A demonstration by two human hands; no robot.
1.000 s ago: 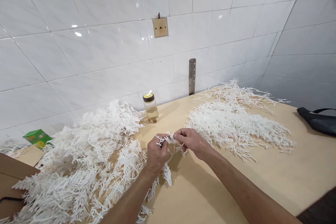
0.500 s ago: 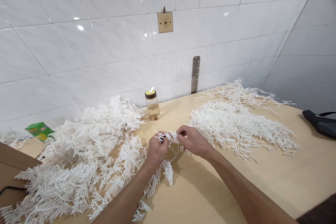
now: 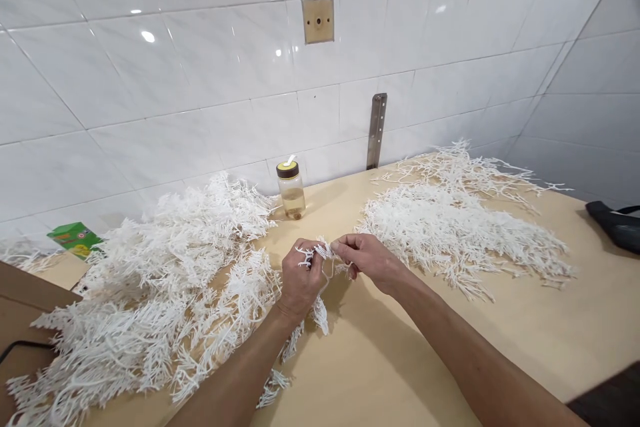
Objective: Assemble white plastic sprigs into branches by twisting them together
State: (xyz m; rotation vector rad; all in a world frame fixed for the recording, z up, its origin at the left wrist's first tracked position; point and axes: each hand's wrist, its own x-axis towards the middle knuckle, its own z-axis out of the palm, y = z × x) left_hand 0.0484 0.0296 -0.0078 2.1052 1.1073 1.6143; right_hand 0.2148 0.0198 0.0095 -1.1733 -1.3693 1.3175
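Note:
My left hand (image 3: 301,275) is closed around a white branched plastic sprig (image 3: 323,250), whose tips poke out past the thumb. Opposite it, my right hand (image 3: 367,257) pinches the same sprig between thumb and fingertips. Thin white stems dangle below the two hands. A large heap of white branched sprigs (image 3: 165,280) spreads to the left, partly behind my left forearm. Right of my hands lies a second, flatter pile of white pieces (image 3: 460,227), with thinner bare-looking stems (image 3: 465,167) behind it.
A lidded jar of pale liquid (image 3: 293,197) stands near the tiled wall. Against the wall rises a metal bracket (image 3: 377,132). A green box (image 3: 76,240) and a cardboard box (image 3: 30,320) are at the left. A black object (image 3: 617,225) lies at the right edge.
The camera view has tilted down slightly. My right fingers have shifted on the sprig and their grip now sits closer to my left thumb. Both hands still hold it.

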